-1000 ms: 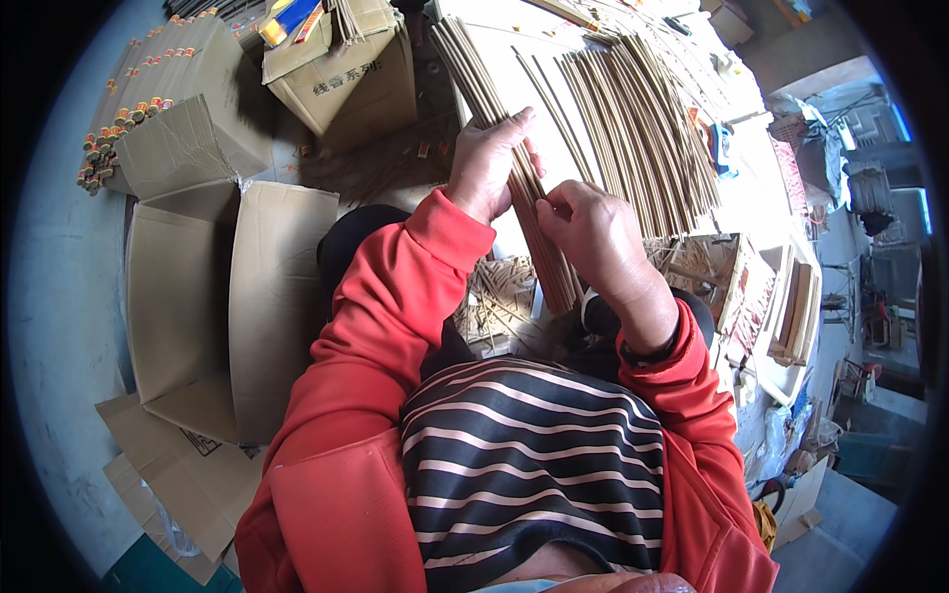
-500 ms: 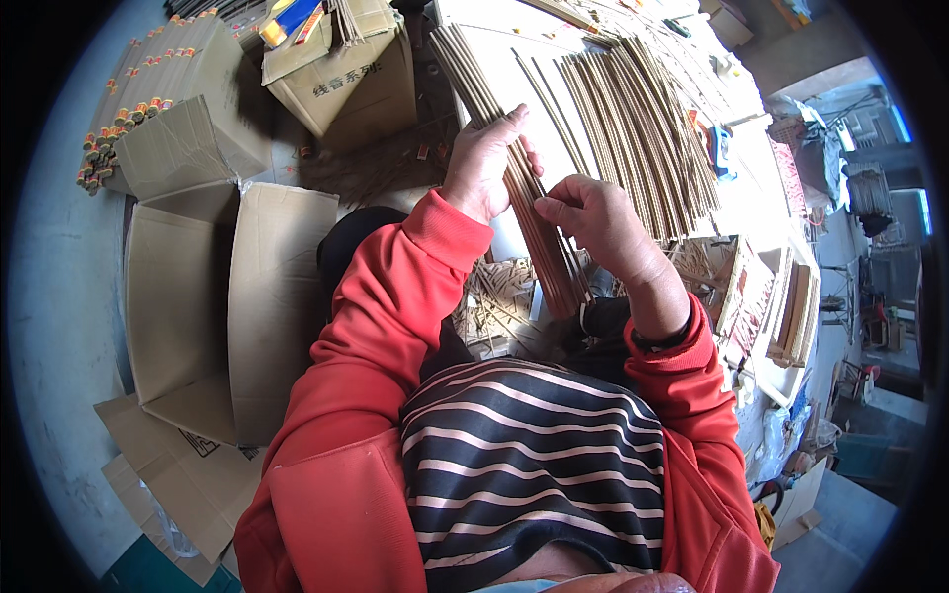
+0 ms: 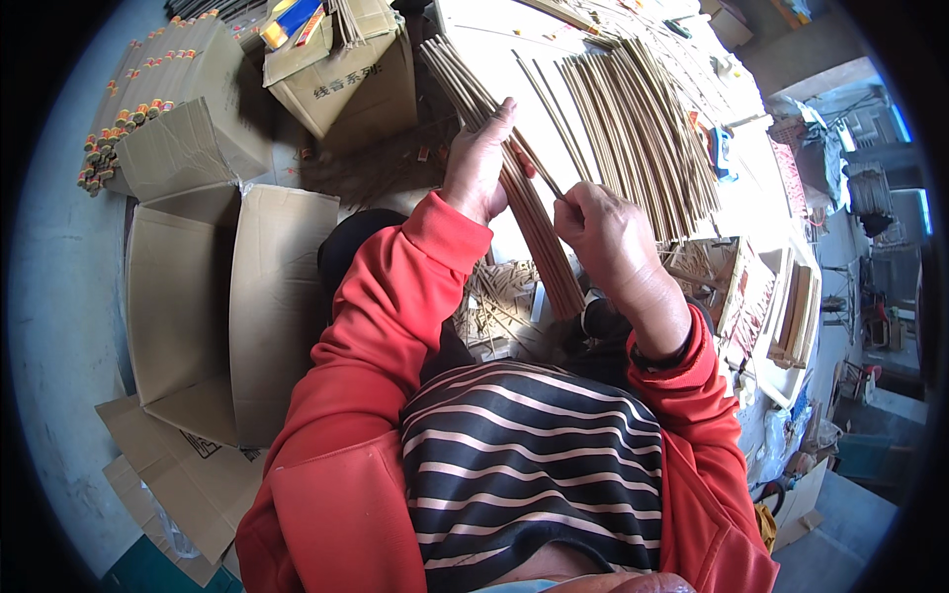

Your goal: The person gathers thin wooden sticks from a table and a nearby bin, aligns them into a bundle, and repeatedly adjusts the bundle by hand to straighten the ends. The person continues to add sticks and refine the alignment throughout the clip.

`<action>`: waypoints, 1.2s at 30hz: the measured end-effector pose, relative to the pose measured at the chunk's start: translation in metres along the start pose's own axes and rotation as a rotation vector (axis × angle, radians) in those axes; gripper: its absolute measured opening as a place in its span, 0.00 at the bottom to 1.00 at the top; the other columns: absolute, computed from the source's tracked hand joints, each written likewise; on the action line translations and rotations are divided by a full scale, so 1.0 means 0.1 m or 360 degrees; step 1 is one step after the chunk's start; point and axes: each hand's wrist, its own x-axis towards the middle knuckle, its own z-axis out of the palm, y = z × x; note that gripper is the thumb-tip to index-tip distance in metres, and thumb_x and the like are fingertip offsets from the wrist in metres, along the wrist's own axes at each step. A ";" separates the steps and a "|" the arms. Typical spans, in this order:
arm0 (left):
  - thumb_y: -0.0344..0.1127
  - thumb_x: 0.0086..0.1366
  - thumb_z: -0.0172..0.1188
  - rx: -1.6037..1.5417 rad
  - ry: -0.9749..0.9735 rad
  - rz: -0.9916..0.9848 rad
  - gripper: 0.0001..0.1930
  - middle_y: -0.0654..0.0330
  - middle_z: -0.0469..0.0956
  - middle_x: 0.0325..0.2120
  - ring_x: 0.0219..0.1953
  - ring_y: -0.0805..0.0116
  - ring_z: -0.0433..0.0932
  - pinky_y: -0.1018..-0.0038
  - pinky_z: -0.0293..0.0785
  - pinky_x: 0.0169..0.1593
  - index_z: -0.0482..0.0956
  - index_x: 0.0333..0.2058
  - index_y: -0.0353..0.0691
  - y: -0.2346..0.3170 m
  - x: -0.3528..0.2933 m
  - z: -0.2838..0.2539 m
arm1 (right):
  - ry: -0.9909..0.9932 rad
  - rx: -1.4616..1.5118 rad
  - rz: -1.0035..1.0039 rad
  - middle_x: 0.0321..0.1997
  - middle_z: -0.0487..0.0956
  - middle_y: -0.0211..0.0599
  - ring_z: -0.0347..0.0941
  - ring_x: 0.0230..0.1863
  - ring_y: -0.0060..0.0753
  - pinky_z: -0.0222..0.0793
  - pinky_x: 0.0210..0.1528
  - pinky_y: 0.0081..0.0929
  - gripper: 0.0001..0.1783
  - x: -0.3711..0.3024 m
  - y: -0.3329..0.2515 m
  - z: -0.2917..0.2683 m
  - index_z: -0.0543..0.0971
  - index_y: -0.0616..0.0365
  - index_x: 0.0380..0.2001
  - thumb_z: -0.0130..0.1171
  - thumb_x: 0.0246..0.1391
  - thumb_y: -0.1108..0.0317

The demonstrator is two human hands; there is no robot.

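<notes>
My left hand [image 3: 476, 168] is closed round a bundle of long brown incense sticks [image 3: 539, 232]. The bundle slants from the upper left down toward my lap, its top ends slightly fanned. At its right side my right hand [image 3: 608, 232] is closed in a pinch on the end of one incense stick [image 3: 539, 163], which angles away from the others; its upper part still runs under my left thumb. Just beyond, on the white table, a wide row of incense sticks [image 3: 643, 138] lies side by side, with a few separate sticks [image 3: 554, 114] to its left.
An open cardboard box [image 3: 282, 306] stands at my left, a closed-sided carton [image 3: 341, 89] behind it. Capped bundles [image 3: 129, 124] are stacked far left. Below the table edge sits a container of broken sticks [image 3: 499, 301]. A blue-and-white tool [image 3: 722, 153] lies right of the row.
My right hand has moved slightly right and down, drawing one stick out at an angle from the bundle. My left hand has stayed nearly in place, and the bundle's top has fanned apart.
</notes>
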 end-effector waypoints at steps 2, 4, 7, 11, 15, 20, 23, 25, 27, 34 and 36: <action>0.43 0.57 0.61 -0.0107 0.0103 -0.0062 0.14 0.61 0.68 0.15 0.15 0.67 0.69 0.70 0.68 0.20 0.70 0.27 0.39 0.04 -0.01 -0.01 | 0.0026 -0.0058 0.0007 0.19 0.74 0.43 0.73 0.20 0.45 0.70 0.23 0.36 0.08 -0.03 -0.01 -0.08 0.69 0.59 0.19 0.55 0.47 0.70; 0.43 0.57 0.61 -0.0190 0.0195 -0.0066 0.14 0.62 0.67 0.13 0.15 0.68 0.69 0.71 0.67 0.20 0.69 0.25 0.40 0.09 -0.06 0.06 | 0.0041 0.0046 0.0068 0.19 0.74 0.42 0.73 0.20 0.44 0.69 0.23 0.34 0.07 -0.07 0.04 -0.15 0.71 0.58 0.20 0.56 0.46 0.70; 0.43 0.58 0.60 -0.0155 0.0032 -0.0021 0.14 0.64 0.67 0.15 0.18 0.71 0.67 0.74 0.65 0.23 0.67 0.23 0.43 0.10 0.00 -0.02 | 0.0124 0.0049 0.0130 0.19 0.74 0.42 0.73 0.20 0.43 0.69 0.24 0.32 0.06 -0.07 0.18 -0.14 0.71 0.59 0.20 0.56 0.46 0.71; 0.35 0.58 0.58 -0.0216 -0.0122 -0.0075 0.10 0.66 0.67 0.16 0.19 0.73 0.67 0.76 0.65 0.24 0.66 0.22 0.43 0.08 0.02 -0.07 | 0.0110 -0.0138 0.0348 0.21 0.75 0.45 0.73 0.23 0.45 0.70 0.27 0.35 0.11 0.09 0.64 0.03 0.72 0.59 0.19 0.53 0.50 0.65; 0.32 0.56 0.57 -0.0317 -0.0172 -0.0163 0.06 0.63 0.68 0.14 0.16 0.70 0.68 0.73 0.67 0.21 0.70 0.24 0.40 0.06 0.05 -0.05 | 0.0145 -0.0412 0.0394 0.22 0.76 0.47 0.75 0.25 0.46 0.71 0.29 0.38 0.12 0.23 1.26 0.29 0.73 0.58 0.21 0.51 0.51 0.61; 0.34 0.58 0.55 -0.0206 -0.0174 -0.0138 0.09 0.67 0.67 0.16 0.19 0.74 0.66 0.77 0.65 0.24 0.66 0.22 0.44 0.08 0.00 -0.02 | 0.0267 -0.0587 0.0237 0.27 0.75 0.45 0.72 0.29 0.45 0.70 0.32 0.36 0.12 0.27 1.08 0.16 0.73 0.59 0.24 0.53 0.50 0.61; 0.35 0.59 0.55 -0.0203 -0.0395 -0.0079 0.09 0.67 0.66 0.16 0.19 0.75 0.66 0.78 0.65 0.24 0.66 0.22 0.44 0.08 -0.01 -0.03 | 0.0082 0.0407 0.0451 0.29 0.77 0.42 0.74 0.33 0.38 0.70 0.36 0.31 0.16 0.20 0.51 0.07 0.75 0.62 0.33 0.54 0.53 0.57; 0.35 0.57 0.56 -0.0286 -0.0447 -0.0138 0.08 0.66 0.66 0.16 0.18 0.74 0.67 0.77 0.66 0.24 0.67 0.23 0.43 0.05 -0.05 0.03 | -0.0344 0.1626 0.0669 0.30 0.77 0.39 0.75 0.33 0.33 0.71 0.34 0.28 0.18 0.09 0.27 0.21 0.74 0.64 0.34 0.56 0.53 0.57; 0.34 0.55 0.58 -0.0414 -0.0488 -0.0172 0.08 0.64 0.67 0.15 0.18 0.71 0.68 0.73 0.68 0.25 0.68 0.23 0.40 0.04 -0.07 0.05 | -0.1056 0.2686 0.1198 0.25 0.75 0.34 0.74 0.25 0.26 0.72 0.27 0.24 0.14 0.01 0.03 0.17 0.74 0.64 0.33 0.59 0.51 0.63; 0.32 0.56 0.56 0.0121 0.0023 0.0147 0.08 0.62 0.68 0.14 0.16 0.70 0.69 0.74 0.68 0.22 0.71 0.22 0.37 0.09 -0.03 0.05 | -0.0451 0.0548 0.0562 0.16 0.70 0.30 0.66 0.14 0.21 0.63 0.15 0.20 0.14 -0.13 -0.03 0.48 0.67 0.64 0.31 0.58 0.49 0.66; 0.32 0.57 0.57 0.0158 0.0111 0.0168 0.08 0.62 0.68 0.14 0.16 0.70 0.69 0.74 0.67 0.21 0.71 0.22 0.36 0.08 -0.03 0.04 | -0.0725 0.0990 0.0937 0.16 0.70 0.30 0.67 0.14 0.21 0.63 0.15 0.20 0.13 -0.11 -0.10 0.36 0.67 0.63 0.31 0.58 0.49 0.66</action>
